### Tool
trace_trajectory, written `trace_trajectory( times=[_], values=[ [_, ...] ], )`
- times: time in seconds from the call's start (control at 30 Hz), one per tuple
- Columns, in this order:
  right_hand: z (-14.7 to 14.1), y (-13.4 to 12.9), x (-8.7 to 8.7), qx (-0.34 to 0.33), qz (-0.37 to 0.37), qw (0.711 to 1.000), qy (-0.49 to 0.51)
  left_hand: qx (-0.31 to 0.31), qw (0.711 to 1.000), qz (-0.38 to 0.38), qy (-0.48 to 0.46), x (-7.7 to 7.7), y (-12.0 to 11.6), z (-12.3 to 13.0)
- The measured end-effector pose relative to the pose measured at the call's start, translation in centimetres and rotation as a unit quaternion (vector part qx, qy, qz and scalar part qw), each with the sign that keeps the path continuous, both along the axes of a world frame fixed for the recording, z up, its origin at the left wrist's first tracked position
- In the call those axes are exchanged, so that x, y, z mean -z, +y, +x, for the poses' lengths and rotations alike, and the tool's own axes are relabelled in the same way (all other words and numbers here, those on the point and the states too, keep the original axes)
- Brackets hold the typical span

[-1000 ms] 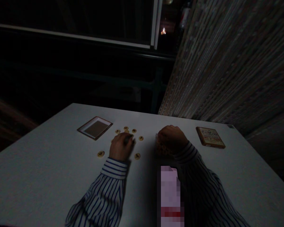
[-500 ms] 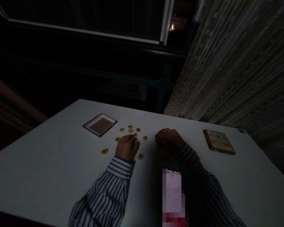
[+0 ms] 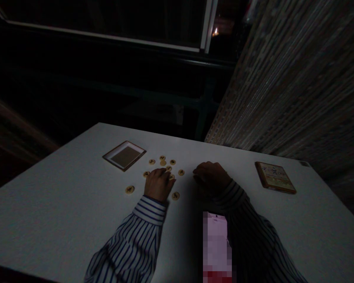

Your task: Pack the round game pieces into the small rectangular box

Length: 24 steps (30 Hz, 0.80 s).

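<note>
Several round wooden Chinese chess pieces [image 3: 172, 162] lie loose in the middle of the white table [image 3: 76, 220]. My left hand [image 3: 158, 184] rests palm down among them. Its thumb and forefinger are apart, and a piece [image 3: 171, 177] shows between them. One piece [image 3: 129, 189] lies left of this hand and another piece [image 3: 175, 195] to its right. My right hand [image 3: 211, 177] is closed on the table, right of the pieces; dark shadow hides what its curled fingers hold, if anything. Nearest to its fingertips is a piece [image 3: 181, 172].
An open shallow box [image 3: 113, 164] stands at the back left. On the right lies a wooden-edged box or lid with a printed top [image 3: 274, 177]. A lit phone [image 3: 217, 247] is near the front, beside my right forearm. Strip curtains [image 3: 271, 90] hang behind the table.
Both hands stay almost in place. My left forefinger has lifted slightly from the thumb, showing more of the piece between them. The view shifts a little.
</note>
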State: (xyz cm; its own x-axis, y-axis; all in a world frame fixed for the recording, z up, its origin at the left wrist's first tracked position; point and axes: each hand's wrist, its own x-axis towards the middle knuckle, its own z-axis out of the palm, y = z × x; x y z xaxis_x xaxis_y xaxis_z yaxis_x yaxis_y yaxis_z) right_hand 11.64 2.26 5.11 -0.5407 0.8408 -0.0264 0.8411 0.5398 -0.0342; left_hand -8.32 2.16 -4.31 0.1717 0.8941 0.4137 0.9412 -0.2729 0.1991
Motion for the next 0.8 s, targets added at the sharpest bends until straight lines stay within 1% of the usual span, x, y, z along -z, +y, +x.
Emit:
trace_trajectory(
  times=[0.33,0.47,0.63,0.8],
  values=[
    [0.4,0.1,0.2,-0.002,0.009,1.0,0.026,-0.008,1.0,-0.008,0.0,0.3,0.0,-0.1],
    [0.8,0.2,0.4,-0.003,0.016,0.999,0.045,-0.006,1.0,0.014,-0.019,0.1,0.0,-0.1],
    [1.2,0.3,0.5,0.011,0.026,0.999,0.039,0.011,0.996,0.057,-0.063,-0.3,-0.1,0.0],
    [1.7,0.3,0.3,0.015,0.04,0.998,0.052,0.025,0.992,0.068,-0.102,-0.6,-0.1,0.2]
  ],
)
